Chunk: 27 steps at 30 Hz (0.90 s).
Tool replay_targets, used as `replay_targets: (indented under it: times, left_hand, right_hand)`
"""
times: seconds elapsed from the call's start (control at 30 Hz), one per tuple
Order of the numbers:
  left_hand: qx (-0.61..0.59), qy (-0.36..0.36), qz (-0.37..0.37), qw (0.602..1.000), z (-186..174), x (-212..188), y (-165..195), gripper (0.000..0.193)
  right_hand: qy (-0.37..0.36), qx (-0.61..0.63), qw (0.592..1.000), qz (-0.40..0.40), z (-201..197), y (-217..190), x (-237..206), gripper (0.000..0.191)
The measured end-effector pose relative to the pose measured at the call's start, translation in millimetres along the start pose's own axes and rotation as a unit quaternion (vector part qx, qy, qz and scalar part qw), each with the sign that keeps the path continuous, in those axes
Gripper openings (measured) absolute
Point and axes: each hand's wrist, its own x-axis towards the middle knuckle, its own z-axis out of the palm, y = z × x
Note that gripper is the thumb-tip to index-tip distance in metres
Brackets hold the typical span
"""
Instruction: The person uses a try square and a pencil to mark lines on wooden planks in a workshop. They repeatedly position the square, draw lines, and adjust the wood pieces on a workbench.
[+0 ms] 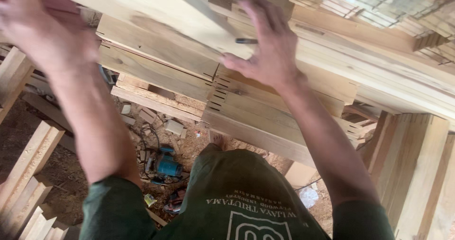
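Pale yellow-tan planks (161, 55) showing dark notch marks; teal-blue power tool (167, 165) lying on brown sawdust floor (71, 173); dark green shirt (246, 197) bearing white print.

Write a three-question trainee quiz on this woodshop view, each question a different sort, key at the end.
1. True or false: the right hand lies flat on the top plank with a dark pencil by its fingers.
2. Multiple choice: the blue power tool is
A. in the left hand
B. on the plank stack
C. on the sawdust-covered floor, below the stack
3. Fill in: the ends of the stacked boards show cut ____.

Key
1. True.
2. C. The blurred left hand is raised at the plank's left end, and its grip is unclear.
3. Slots.
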Motion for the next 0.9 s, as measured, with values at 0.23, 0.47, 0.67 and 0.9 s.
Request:
replay_targets:
  times: [0.23, 0.47, 0.67, 0.9]
  left_hand:
    - [-0.087, 0.009, -0.075, 0.993, 116, -62, -48, 0.052]
    - [0.283, -0.231, -0.28, 0.888, 133, -107, -89, 0.051]
    - [0.386, -0.344, -0.292, 0.804, 114, -131, -106, 0.058]
    - [0.361, -0.305, -0.372, 0.799, 108, -157, -105, 0.067]
  right_hand:
    - [-0.117, 0.055, 0.988, 0.083, -20, 51, -56, 0.075]
    - [-0.364, -0.16, 0.912, 0.101, -61, 83, -116, 0.07]
    - [-0.377, -0.107, 0.912, 0.124, -58, 71, -147, 0.063]
    - [-0.173, 0.065, 0.936, 0.3, -117, 88, -206, 0.02]
